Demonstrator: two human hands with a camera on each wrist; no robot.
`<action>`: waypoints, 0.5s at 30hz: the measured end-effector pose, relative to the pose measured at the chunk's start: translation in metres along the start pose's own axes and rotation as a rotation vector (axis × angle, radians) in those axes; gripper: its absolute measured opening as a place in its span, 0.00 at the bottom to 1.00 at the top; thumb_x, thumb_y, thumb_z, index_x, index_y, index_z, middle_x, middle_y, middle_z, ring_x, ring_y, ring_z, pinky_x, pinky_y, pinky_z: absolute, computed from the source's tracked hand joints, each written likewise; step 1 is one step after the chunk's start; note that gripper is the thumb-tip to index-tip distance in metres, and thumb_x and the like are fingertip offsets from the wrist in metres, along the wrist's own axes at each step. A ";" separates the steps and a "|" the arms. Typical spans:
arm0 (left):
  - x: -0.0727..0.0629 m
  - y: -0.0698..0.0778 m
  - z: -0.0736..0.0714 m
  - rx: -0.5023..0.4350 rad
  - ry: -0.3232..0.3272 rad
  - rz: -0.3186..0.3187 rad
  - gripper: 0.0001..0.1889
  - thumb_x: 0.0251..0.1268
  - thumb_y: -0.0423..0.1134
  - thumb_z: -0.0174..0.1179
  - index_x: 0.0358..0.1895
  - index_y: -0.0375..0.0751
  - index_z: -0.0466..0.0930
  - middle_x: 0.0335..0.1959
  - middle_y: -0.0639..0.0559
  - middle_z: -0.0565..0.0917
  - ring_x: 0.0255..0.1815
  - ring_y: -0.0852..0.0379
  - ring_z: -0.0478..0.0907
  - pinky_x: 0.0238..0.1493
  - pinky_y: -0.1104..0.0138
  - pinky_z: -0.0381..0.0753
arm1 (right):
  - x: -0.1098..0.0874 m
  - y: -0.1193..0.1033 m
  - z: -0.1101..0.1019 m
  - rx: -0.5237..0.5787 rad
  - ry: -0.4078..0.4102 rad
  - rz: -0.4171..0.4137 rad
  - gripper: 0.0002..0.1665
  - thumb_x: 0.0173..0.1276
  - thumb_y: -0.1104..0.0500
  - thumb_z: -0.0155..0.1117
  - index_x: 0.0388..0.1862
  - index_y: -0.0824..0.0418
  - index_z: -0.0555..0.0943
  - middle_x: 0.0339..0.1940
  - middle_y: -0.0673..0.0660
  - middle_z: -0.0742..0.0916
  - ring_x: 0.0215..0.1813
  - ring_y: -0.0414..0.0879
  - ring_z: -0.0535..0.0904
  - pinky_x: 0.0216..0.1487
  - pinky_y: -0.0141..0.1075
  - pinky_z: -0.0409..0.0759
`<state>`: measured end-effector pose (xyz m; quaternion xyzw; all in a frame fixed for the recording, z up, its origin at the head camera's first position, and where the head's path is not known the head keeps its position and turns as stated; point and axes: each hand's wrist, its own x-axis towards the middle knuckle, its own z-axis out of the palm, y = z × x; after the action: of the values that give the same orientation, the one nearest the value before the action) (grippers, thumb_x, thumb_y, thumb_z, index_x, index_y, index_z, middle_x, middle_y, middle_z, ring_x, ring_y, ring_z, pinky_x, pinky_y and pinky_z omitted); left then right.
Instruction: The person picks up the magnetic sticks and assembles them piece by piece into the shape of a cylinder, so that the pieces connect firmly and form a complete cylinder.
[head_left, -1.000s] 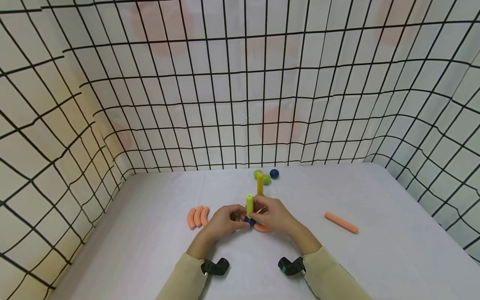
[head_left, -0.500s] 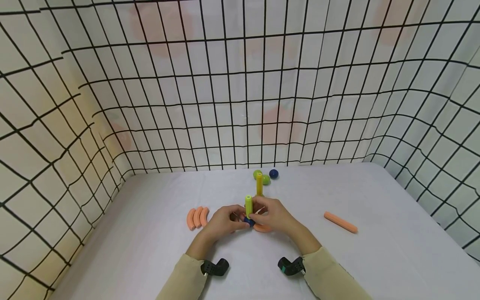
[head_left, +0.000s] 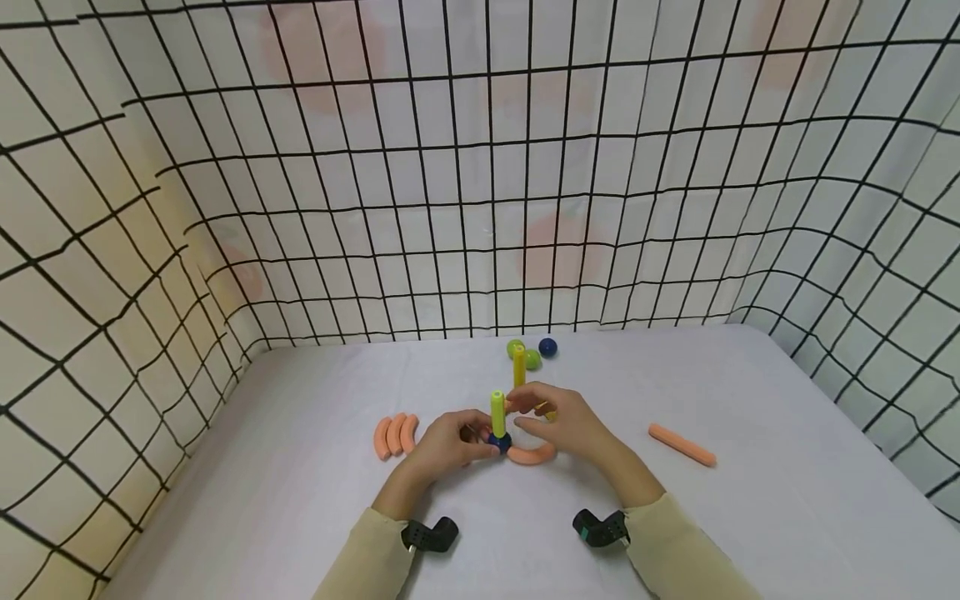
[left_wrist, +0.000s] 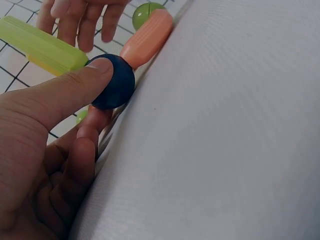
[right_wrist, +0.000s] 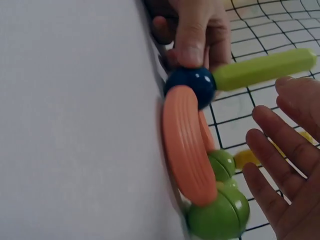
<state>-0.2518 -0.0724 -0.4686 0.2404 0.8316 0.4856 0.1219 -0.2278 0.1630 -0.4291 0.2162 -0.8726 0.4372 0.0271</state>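
My left hand [head_left: 444, 446] pinches a dark blue ball [left_wrist: 119, 87] low on the table, thumb on its near side. A lime-green rod [head_left: 498, 412] stands upright on the ball. A curved orange piece [right_wrist: 185, 145] joins the ball at one end and a green ball [right_wrist: 220, 215] at the other. Behind, an upright yellow rod [head_left: 519, 365] meets another green ball [right_wrist: 222, 164], low in the right wrist view. My right hand [head_left: 566, 419] hovers just right of the lime rod, fingers loosely spread and holding nothing.
Three curved orange pieces [head_left: 395, 435] lie side by side at the left. A straight orange rod [head_left: 682, 445] lies at the right. Near the back edge sit green balls [head_left: 532, 359] and a loose blue ball [head_left: 548, 347]. A black-lined white backdrop [head_left: 450, 208] encloses the table's back and sides.
My right hand has let go of the lime rod and drawn back to the right, uncovering the curved orange piece. The left hand stays on the blue ball.
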 end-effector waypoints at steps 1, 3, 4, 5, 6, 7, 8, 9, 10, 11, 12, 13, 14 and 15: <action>0.000 0.000 0.000 0.003 0.001 -0.003 0.15 0.58 0.42 0.73 0.48 0.51 0.85 0.35 0.55 0.82 0.27 0.61 0.74 0.22 0.72 0.75 | -0.002 0.001 -0.004 0.002 0.010 0.000 0.19 0.68 0.57 0.69 0.58 0.52 0.81 0.50 0.49 0.89 0.53 0.46 0.83 0.56 0.45 0.81; 0.000 0.001 0.001 0.006 0.003 -0.008 0.15 0.58 0.42 0.73 0.48 0.50 0.85 0.35 0.55 0.82 0.28 0.61 0.74 0.23 0.72 0.75 | -0.006 0.005 -0.012 -0.002 0.034 -0.004 0.19 0.68 0.57 0.69 0.57 0.53 0.81 0.50 0.51 0.88 0.53 0.47 0.83 0.55 0.44 0.82; 0.000 0.001 0.000 0.009 0.004 -0.009 0.15 0.58 0.42 0.73 0.48 0.50 0.85 0.35 0.55 0.82 0.28 0.61 0.74 0.23 0.72 0.76 | -0.008 0.007 -0.016 -0.011 0.046 -0.011 0.19 0.68 0.58 0.69 0.57 0.54 0.81 0.50 0.51 0.88 0.52 0.47 0.83 0.55 0.43 0.82; 0.000 0.001 0.000 0.010 0.004 -0.012 0.15 0.58 0.42 0.73 0.49 0.50 0.85 0.36 0.56 0.82 0.29 0.61 0.74 0.23 0.72 0.76 | -0.010 0.010 -0.020 -0.022 0.058 -0.019 0.19 0.68 0.58 0.69 0.57 0.54 0.81 0.51 0.51 0.88 0.52 0.47 0.83 0.54 0.42 0.82; 0.000 0.002 0.000 0.013 0.004 -0.015 0.15 0.58 0.42 0.73 0.49 0.51 0.85 0.36 0.56 0.82 0.29 0.61 0.74 0.23 0.72 0.76 | -0.012 0.012 -0.024 -0.041 0.071 -0.025 0.19 0.68 0.59 0.69 0.57 0.54 0.81 0.51 0.51 0.88 0.52 0.46 0.83 0.54 0.41 0.83; 0.001 0.001 -0.001 0.014 0.004 -0.017 0.15 0.58 0.43 0.73 0.49 0.51 0.84 0.36 0.56 0.82 0.29 0.61 0.74 0.23 0.72 0.76 | -0.014 0.014 -0.029 -0.056 0.083 -0.029 0.19 0.68 0.59 0.69 0.57 0.54 0.81 0.52 0.51 0.88 0.51 0.46 0.83 0.53 0.41 0.83; 0.001 0.001 -0.001 0.012 0.003 -0.020 0.15 0.58 0.43 0.73 0.49 0.51 0.84 0.36 0.56 0.82 0.29 0.61 0.74 0.23 0.72 0.75 | -0.017 0.017 -0.033 -0.075 0.096 -0.033 0.19 0.67 0.60 0.69 0.57 0.54 0.81 0.52 0.51 0.87 0.51 0.46 0.83 0.53 0.40 0.83; 0.001 0.001 -0.001 0.011 0.003 -0.023 0.16 0.58 0.43 0.73 0.49 0.51 0.84 0.36 0.56 0.82 0.30 0.61 0.74 0.23 0.72 0.75 | -0.020 0.019 -0.038 -0.093 0.107 -0.034 0.19 0.67 0.60 0.70 0.57 0.54 0.81 0.53 0.51 0.87 0.51 0.46 0.84 0.53 0.40 0.83; 0.001 0.001 -0.001 0.008 0.002 -0.024 0.16 0.58 0.43 0.73 0.49 0.51 0.84 0.36 0.56 0.82 0.30 0.60 0.74 0.23 0.72 0.75 | -0.023 0.021 -0.043 -0.109 0.115 -0.031 0.19 0.67 0.60 0.70 0.57 0.53 0.81 0.53 0.51 0.87 0.51 0.45 0.83 0.53 0.41 0.83; 0.000 0.001 -0.001 0.005 0.003 -0.025 0.16 0.58 0.43 0.73 0.49 0.51 0.84 0.36 0.55 0.82 0.29 0.60 0.74 0.23 0.72 0.75 | -0.026 0.023 -0.047 -0.125 0.122 -0.025 0.20 0.67 0.59 0.70 0.57 0.53 0.81 0.54 0.50 0.87 0.51 0.45 0.83 0.53 0.42 0.83; 0.000 0.001 -0.001 0.003 0.002 -0.026 0.16 0.58 0.43 0.73 0.49 0.51 0.84 0.36 0.55 0.82 0.29 0.60 0.74 0.23 0.72 0.75 | -0.030 0.025 -0.052 -0.139 0.130 -0.017 0.20 0.67 0.59 0.70 0.57 0.53 0.80 0.54 0.50 0.86 0.51 0.45 0.83 0.53 0.43 0.83; 0.000 0.000 -0.001 0.000 0.002 -0.026 0.16 0.58 0.43 0.73 0.50 0.51 0.84 0.36 0.55 0.82 0.29 0.60 0.73 0.23 0.72 0.74 | -0.034 0.028 -0.057 -0.150 0.137 -0.008 0.20 0.67 0.59 0.70 0.58 0.53 0.80 0.54 0.50 0.86 0.51 0.45 0.83 0.53 0.43 0.83; 0.000 0.000 -0.001 -0.003 0.001 -0.027 0.16 0.58 0.43 0.73 0.50 0.51 0.84 0.36 0.55 0.82 0.29 0.60 0.73 0.23 0.72 0.74 | -0.038 0.031 -0.061 -0.167 0.145 0.004 0.21 0.67 0.58 0.71 0.58 0.52 0.80 0.54 0.50 0.86 0.51 0.45 0.83 0.53 0.43 0.83; 0.000 0.000 -0.001 -0.006 0.001 -0.026 0.16 0.58 0.43 0.73 0.50 0.51 0.84 0.36 0.55 0.82 0.29 0.60 0.73 0.23 0.72 0.74 | -0.041 0.035 -0.065 -0.185 0.154 0.013 0.21 0.67 0.58 0.71 0.58 0.52 0.80 0.54 0.50 0.86 0.51 0.45 0.82 0.53 0.42 0.83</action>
<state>-0.2526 -0.0730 -0.4682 0.2290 0.8333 0.4865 0.1287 -0.2138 0.2465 -0.4252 0.1728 -0.9060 0.3702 0.1108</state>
